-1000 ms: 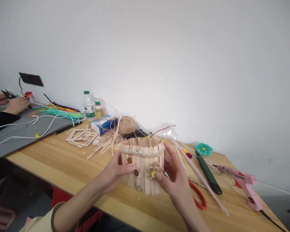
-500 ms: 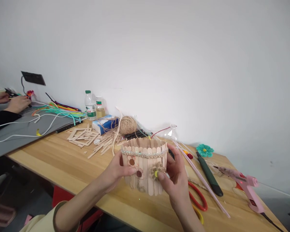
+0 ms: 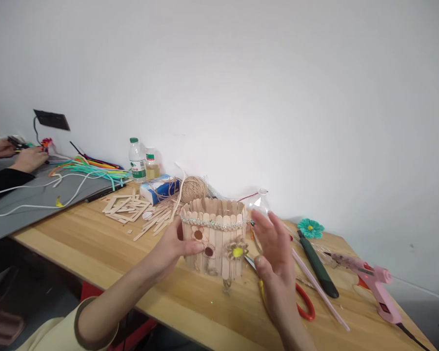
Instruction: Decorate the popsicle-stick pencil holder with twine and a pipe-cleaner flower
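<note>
Here's the craft-stick container (image 3: 219, 239), dead centre of our clock, above the near half of the wooden tabletop (image 3: 109, 265); whether its base touches down, I can't tell. In at nine o'clock comes the left hand (image 3: 171, 248), gripping the container's side, thumb pressed across the front! Over at three to four, the right hand (image 3: 276, 261) is open, fingers spread and raised, just beside the container but holding nothing.

Look at that front wall: a glittery braid (image 3: 219, 224) runs below the rounded stick tips, two brown discs (image 3: 198, 235) sit near the left thumb, and a twine flower (image 3: 237, 251) shows its yellow centre at about four.

Round the dial we go! Twine ball (image 3: 193, 189) at eleven, loose sticks (image 3: 157, 217) at ten, and farther out at ten a green-capped bottle (image 3: 137, 163). Out past three lies the green-handled cutter (image 3: 318, 265), its top end near a teal flower (image 3: 310, 228). Scissors (image 3: 306, 303) at four, partly hidden behind the right hand; a pink glue gun (image 3: 376, 287) well apart, between three and four. And way out between nine and ten, a co-worker's hands (image 3: 31, 158) are busy above the grey mat (image 3: 32, 209).
</note>
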Demonstrator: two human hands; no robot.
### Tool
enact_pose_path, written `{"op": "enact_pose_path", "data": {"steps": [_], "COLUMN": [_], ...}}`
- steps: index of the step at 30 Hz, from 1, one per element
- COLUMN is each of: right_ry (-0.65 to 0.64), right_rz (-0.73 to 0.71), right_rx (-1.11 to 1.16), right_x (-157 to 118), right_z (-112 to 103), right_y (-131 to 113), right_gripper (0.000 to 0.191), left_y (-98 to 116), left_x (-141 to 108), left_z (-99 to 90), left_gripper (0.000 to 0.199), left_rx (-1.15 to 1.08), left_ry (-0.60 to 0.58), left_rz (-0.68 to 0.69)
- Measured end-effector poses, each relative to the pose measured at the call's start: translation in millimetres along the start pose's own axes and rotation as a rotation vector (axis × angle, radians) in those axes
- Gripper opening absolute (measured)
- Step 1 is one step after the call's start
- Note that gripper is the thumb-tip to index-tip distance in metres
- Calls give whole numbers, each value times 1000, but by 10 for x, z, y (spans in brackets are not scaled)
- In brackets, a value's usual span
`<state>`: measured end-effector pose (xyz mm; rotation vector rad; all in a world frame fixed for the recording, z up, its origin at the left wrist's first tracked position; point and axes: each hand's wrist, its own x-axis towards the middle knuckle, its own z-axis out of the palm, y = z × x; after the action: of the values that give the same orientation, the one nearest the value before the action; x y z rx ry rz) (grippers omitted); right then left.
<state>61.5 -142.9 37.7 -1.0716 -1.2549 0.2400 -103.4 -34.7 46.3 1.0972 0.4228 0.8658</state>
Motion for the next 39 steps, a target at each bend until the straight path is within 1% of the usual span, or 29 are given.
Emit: {"op": "enact_pose_path", "data": {"steps": [1, 2, 3, 5, 7, 9, 12, 16, 21, 26, 28, 31, 34, 37, 39], "right_ry": [58, 89, 89, 11, -66, -86, -72, -41, 2, 7, -3, -1, 6, -12, -31], "right_rz": [-110, -229, -346, -528, -620, -646, -651, -665, -607, -570, -526, -437, -362, -284, -205], "right_rx": [-126, -259, -388, -588, -698, -742, -756, -763, -774, -741, -694, -614, -554, -490, -421], "right_x": [1, 5, 11, 28, 46, 60, 69, 76, 90, 105, 110, 115, 119, 123, 121], "right_z": [-34, -63, -86, -105, -97, -83, -77, -75, -3, 49, 42, 27, 34, 47, 42], "right_y": [-33, -76, -125, -229, -310, -348, -342, -329, -377, -420, -435, -450, -446, -430, -417], "right_gripper": [50, 43, 40, 39, 36, 31, 28, 30, 22, 19, 17, 14, 13, 13, 11], "left_y": [20, 37, 49, 64, 72, 76, 78, 76, 48, 28, 27, 24, 12, -2, -6], "left_x": [0, -1, -2, -5, -4, 0, 2, -1, 0, -5, -7, -10, -9, -4, -3], "left_z": [-4, -4, -1, 17, 42, 62, 71, 68, 65, 56, 54, 48, 39, 35, 37], "left_gripper": [59, 60, 61, 64, 66, 68, 69, 65, 67, 77, 79, 80, 74, 67, 66], "left_rx": [14, 28, 38, 46, 49, 51, 51, 63, 99, 163, 172, 155, 144, 138, 119], "left_ry": [13, 25, 32, 32, 12, -13, -43, -68, -10, -7, -26, -55, -79, -65, -39], "left_rz": [-1, -3, -8, -24, -35, -41, -36, -25, -6, 96, 124, 126, 112, 62, 34]}}
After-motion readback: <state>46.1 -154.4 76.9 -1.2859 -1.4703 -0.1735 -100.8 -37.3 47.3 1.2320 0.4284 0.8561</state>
